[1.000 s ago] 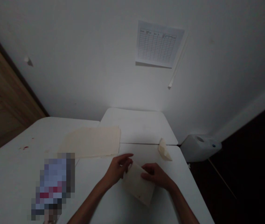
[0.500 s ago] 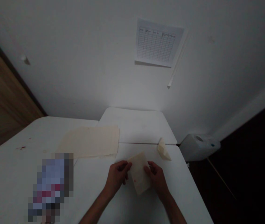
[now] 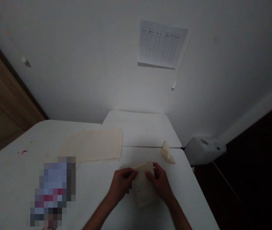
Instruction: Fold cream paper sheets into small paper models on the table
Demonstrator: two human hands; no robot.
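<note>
We hold a small cream sheet [image 3: 143, 191] between both hands, over the white counter [image 3: 102, 204].
In the head view, the fingers of our left hand [image 3: 123, 181] pinch the sheet's upper left corner, while those of our right hand [image 3: 161, 179] grip its right edge, thumb in front; in this dim light we cannot quite tell whether its lower end touches the counter. Beyond our right hand lies a folded cream piece [image 3: 167, 154]. To the left, larger cream sheets [image 3: 95, 145] lie flat, near a pixelated item [image 3: 53, 180], and a gridded page [image 3: 162, 44] hangs on the wall [image 3: 90, 64].
</note>
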